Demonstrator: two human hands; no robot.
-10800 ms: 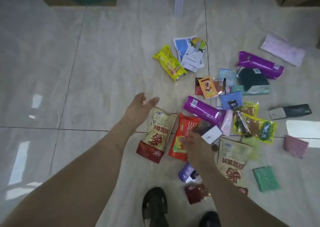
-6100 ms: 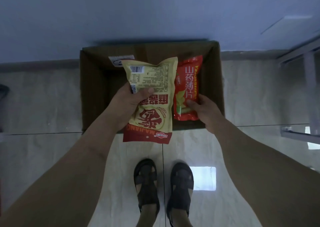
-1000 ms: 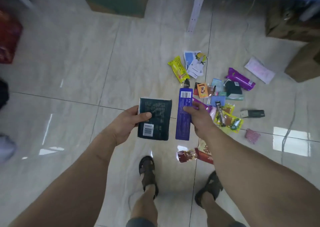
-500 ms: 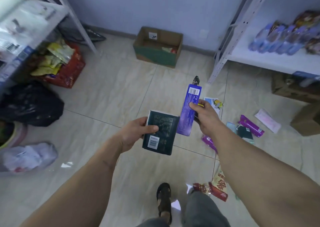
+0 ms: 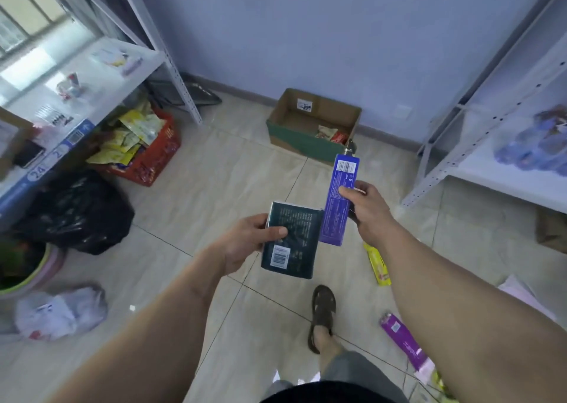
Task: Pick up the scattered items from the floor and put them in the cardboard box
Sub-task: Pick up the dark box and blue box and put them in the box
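1. A dark green packet (image 5: 290, 240) is gripped by the left hand (image 5: 245, 243).
2. A long blue box (image 5: 339, 200) is gripped by the right hand (image 5: 366, 207).
3. The cardboard box (image 5: 310, 128) is seen ahead on the floor by the wall.

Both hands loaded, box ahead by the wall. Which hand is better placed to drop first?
Probably the right hand: it holds the blue carton farther forward, its top end nearly overlapping the cardboard box in view. The left hand holds the dark packet lower and nearer the body.
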